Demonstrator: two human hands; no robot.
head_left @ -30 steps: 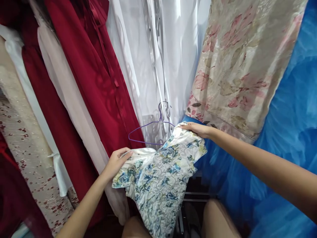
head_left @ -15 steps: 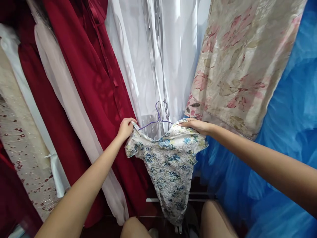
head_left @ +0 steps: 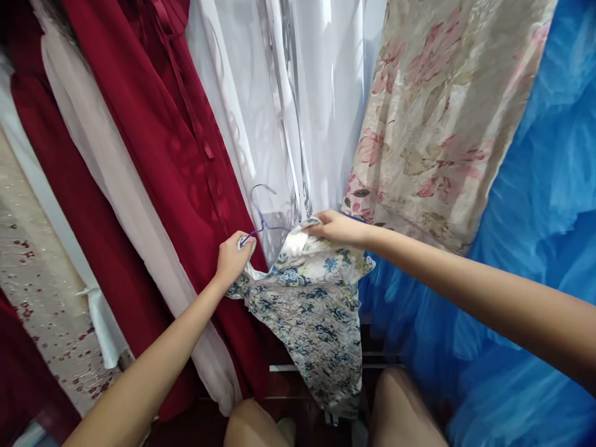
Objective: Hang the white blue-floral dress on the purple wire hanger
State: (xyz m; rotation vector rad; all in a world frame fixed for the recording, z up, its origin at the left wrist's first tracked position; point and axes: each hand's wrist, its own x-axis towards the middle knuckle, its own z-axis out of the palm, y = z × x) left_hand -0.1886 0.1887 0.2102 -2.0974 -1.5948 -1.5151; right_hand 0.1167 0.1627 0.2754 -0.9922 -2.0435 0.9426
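Observation:
A white garment with a blue floral print (head_left: 307, 304), perhaps a blouse or short dress, hangs between my hands. Its purple wire hanger (head_left: 263, 222) sits inside the neckline, with the hook standing up free. My left hand (head_left: 233, 259) is closed on the left shoulder, around the fabric and the hanger's left end. At the other shoulder, my right hand (head_left: 333, 227) pinches the neckline edge near the hanger's right arm. The garment is gathered and tilted, and its lower end hangs down between my knees.
Hanging clothes surround me: a dark red dress (head_left: 153, 155) on the left, white fabric (head_left: 330, 93) ahead, a beige floral skirt-like piece (head_left: 433, 124) and ruffled blue tulle (head_left: 526, 236) on the right. Behind the garment, a pale horizontal bar (head_left: 284, 368) runs low near the floor.
The hanger has shifted left and tilted, its left end now at my left hand. My right hand has come left, closer to the other, and the neckline has slackened.

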